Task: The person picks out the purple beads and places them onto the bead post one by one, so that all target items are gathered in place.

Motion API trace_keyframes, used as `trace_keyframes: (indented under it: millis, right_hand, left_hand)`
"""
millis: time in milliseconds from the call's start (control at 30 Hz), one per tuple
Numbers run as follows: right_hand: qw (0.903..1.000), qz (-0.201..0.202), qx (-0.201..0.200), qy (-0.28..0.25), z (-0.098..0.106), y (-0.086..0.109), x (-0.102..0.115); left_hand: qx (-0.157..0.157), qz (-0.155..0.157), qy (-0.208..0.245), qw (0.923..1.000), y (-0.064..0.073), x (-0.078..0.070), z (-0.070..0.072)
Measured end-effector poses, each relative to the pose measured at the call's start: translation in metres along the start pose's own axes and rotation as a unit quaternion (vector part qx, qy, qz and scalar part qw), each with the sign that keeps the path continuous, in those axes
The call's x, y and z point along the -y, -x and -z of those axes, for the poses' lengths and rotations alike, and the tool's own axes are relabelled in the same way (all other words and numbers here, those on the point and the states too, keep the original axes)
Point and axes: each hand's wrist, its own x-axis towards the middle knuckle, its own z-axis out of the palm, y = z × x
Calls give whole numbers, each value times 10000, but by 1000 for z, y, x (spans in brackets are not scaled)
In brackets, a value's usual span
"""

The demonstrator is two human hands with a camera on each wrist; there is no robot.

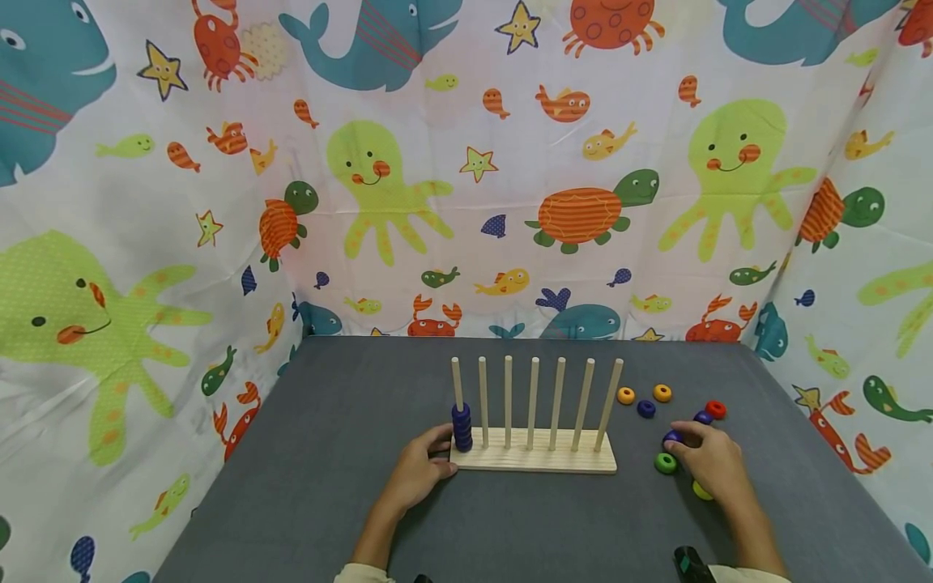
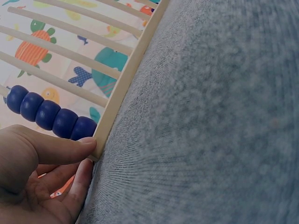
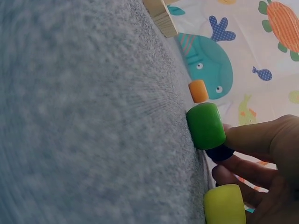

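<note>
A pale wooden peg rack (image 1: 535, 461) stands on the table with a row of upright pegs. Several dark blue beads (image 1: 462, 427) are stacked on its leftmost peg. My left hand (image 1: 419, 471) grips the left end of the base, thumb at the front edge, as the left wrist view also shows. To the right of the rack, my right hand (image 1: 713, 463) pinches a blue bead (image 3: 219, 152) at the table surface, partly hidden behind a green bead (image 3: 206, 126). A yellow bead (image 3: 225, 205) lies beside that hand, partly under it in the head view.
Beyond the right hand lie two orange beads (image 1: 662, 393), another blue bead (image 1: 645, 409), a red bead (image 1: 716, 409) and a further blue bead (image 1: 703, 417). A grey cloth covers the table (image 1: 306, 486). A sea-animal curtain (image 1: 481, 243) hangs behind and at both sides.
</note>
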Motion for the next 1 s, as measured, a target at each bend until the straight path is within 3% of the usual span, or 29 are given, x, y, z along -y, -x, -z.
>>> trace_keyframes:
  millis: [367,533,733,1000]
  right_hand:
    - [9980,1,-470,-421,2,8,12]
    - [9953,297,-800,-452,4,13,23]
    - [9855,769,-1399,-578,11,20,43]
    - [9686,1290,-1877,-999,24,29,77]
  left_hand:
    - [-5,32,-8,10000,-1,0,0]
    - [16,53,13,10000,-1,1,0]
    - [29,52,17,10000,0,1,0]
    - [29,45,56,10000,-1,2,1]
